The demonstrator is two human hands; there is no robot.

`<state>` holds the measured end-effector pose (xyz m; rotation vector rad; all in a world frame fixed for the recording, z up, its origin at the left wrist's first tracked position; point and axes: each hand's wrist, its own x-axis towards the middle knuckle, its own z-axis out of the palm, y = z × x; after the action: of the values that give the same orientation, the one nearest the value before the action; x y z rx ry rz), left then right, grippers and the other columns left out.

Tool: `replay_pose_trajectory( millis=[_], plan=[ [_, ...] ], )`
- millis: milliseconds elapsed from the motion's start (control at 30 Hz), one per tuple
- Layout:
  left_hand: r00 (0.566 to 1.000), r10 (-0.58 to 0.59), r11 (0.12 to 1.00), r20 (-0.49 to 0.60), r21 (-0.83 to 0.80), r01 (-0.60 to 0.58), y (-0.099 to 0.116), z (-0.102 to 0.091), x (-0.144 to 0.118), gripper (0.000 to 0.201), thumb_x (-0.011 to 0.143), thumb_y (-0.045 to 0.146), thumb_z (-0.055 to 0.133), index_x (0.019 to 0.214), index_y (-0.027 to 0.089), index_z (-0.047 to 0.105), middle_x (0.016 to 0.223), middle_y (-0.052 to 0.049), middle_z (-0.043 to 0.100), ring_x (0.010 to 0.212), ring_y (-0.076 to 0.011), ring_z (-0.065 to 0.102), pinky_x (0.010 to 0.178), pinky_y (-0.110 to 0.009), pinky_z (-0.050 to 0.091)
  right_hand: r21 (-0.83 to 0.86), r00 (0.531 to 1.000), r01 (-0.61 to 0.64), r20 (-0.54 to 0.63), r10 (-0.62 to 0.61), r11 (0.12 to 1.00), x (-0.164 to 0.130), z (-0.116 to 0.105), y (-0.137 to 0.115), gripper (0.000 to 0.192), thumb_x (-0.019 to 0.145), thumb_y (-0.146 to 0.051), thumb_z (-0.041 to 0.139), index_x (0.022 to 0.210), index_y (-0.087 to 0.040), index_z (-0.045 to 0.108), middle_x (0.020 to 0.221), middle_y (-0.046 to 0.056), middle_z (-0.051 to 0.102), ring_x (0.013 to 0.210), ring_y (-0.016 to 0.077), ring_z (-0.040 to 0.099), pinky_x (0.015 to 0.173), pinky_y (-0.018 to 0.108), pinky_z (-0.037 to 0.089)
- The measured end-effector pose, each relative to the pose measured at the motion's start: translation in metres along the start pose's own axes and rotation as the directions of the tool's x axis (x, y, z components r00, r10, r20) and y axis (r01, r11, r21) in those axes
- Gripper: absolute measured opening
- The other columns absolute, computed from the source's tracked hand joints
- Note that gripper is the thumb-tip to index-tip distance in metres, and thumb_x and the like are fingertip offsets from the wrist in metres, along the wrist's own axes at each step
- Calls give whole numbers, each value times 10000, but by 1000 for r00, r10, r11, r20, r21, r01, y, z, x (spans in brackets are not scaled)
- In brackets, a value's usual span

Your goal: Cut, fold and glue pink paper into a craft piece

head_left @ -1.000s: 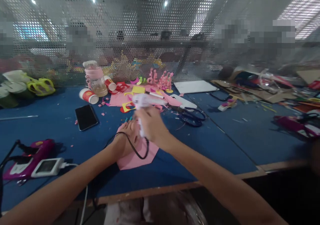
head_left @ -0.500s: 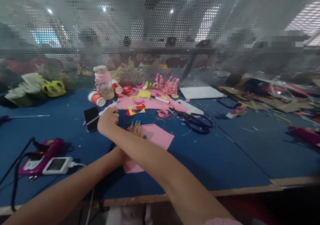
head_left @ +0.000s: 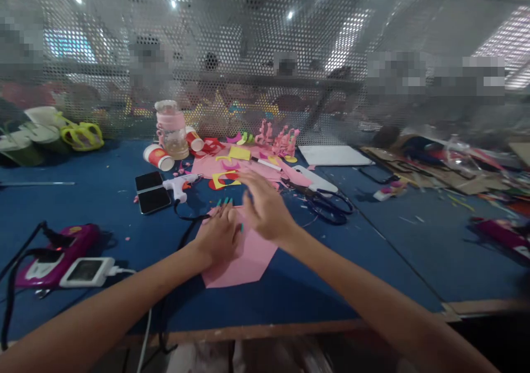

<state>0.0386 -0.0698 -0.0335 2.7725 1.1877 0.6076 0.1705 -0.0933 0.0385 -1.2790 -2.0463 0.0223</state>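
Observation:
A pink sheet of paper (head_left: 244, 262) with angled edges lies on the blue table in front of me. My left hand (head_left: 219, 232) rests on its left part with fingers stretched forward, pressing it down; teal nails show. Over the sheet's upper right part is my right hand (head_left: 267, 204), fingers extended and holding nothing. Whether it touches the paper I cannot tell. Left of the hands, a white glue gun (head_left: 180, 186) with an orange part near its nozzle lies beside a black phone-like device (head_left: 153, 192), its dark cord running toward me.
Behind the hands are pink, red and yellow paper scraps (head_left: 226, 180), dark-handled scissors (head_left: 331, 204) and a white phone (head_left: 317, 180). A bottle (head_left: 171, 130) and paper cups (head_left: 158, 158) stand or lie back left. A purple power strip (head_left: 62, 254) sits left, cords attached.
My right hand has let go of the glue gun, which now lies on the table, and has uncrossed to the right over the pink paper. My left hand stays on the sheet.

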Motion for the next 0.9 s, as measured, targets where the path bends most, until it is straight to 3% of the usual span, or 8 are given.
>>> replay_pose_trajectory(
  millis=[100, 167, 233, 467, 900],
  plan=[
    [997, 2, 997, 71, 75, -7, 6, -12, -1, 359, 786, 245, 404, 1068, 29, 457, 1250, -241, 440, 1178, -305, 410, 967, -446, 344, 31, 980, 55, 188, -60, 998, -29, -3, 53, 521, 757, -108, 301, 1278, -89, 309, 1346, 165, 338, 1288, 237, 231, 1024, 484, 258],
    [994, -14, 993, 104, 121, 1, 9, -17, -1, 343, 787, 231, 399, 1059, 31, 461, 1267, -243, 424, 1189, -308, 397, 962, -446, 349, 56, 940, 96, 322, -109, 994, -40, 3, 69, 626, 729, -85, 303, 1341, -80, 173, 1397, 172, 251, 1314, 225, 155, 1031, 495, 242],
    [993, -29, 990, 114, 137, 13, 10, -20, 0, 319, 798, 226, 381, 1046, 44, 469, 1269, -234, 428, 1195, -307, 392, 949, -445, 363, 70, 912, 125, 384, -142, 990, -44, 11, 70, 692, 712, -82, 312, 1360, -54, 71, 1395, 197, 247, 1311, 217, 165, 1032, 496, 239],
    [991, -35, 987, 130, 160, 14, 12, -23, 1, 320, 800, 241, 387, 1059, 67, 459, 1251, -209, 460, 1172, -303, 423, 911, -434, 407, 100, 911, 113, 388, -143, 989, -34, 22, 59, 796, 662, -88, 357, 1353, 1, -28, 1301, 243, 390, 1254, 232, 315, 982, 470, 341],
    [989, -22, 990, 145, 138, 1, 9, -18, -1, 402, 813, 254, 347, 1150, 41, 399, 1273, -228, 432, 1212, -299, 372, 926, -458, 382, 83, 935, 53, 346, -78, 995, -37, 23, 56, 816, 609, -83, 402, 1341, -13, 50, 1268, 228, 442, 1211, 258, 382, 960, 464, 363]
  ],
)
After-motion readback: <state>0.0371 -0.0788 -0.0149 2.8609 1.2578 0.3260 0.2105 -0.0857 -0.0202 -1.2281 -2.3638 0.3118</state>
